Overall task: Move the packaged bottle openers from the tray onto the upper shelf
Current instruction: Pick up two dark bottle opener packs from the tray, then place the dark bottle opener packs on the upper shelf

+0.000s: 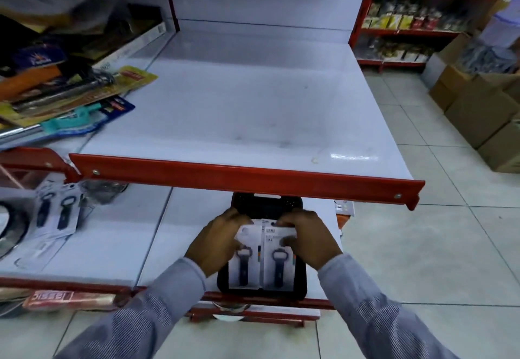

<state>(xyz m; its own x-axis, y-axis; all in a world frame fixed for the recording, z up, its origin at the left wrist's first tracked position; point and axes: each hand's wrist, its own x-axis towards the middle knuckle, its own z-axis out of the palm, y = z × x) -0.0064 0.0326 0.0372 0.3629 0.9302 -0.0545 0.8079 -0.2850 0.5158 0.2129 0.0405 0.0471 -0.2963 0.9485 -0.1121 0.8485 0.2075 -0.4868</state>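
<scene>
At the frame's lower centre, the left hand [218,242] and right hand [305,239] both clasp the packaged bottle openers [266,260] over the black tray [298,206].

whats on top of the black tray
Two packaged bottle openers lie side by side on the black tray, both hands on them; its far end is hidden under the upper shelf.
</scene>
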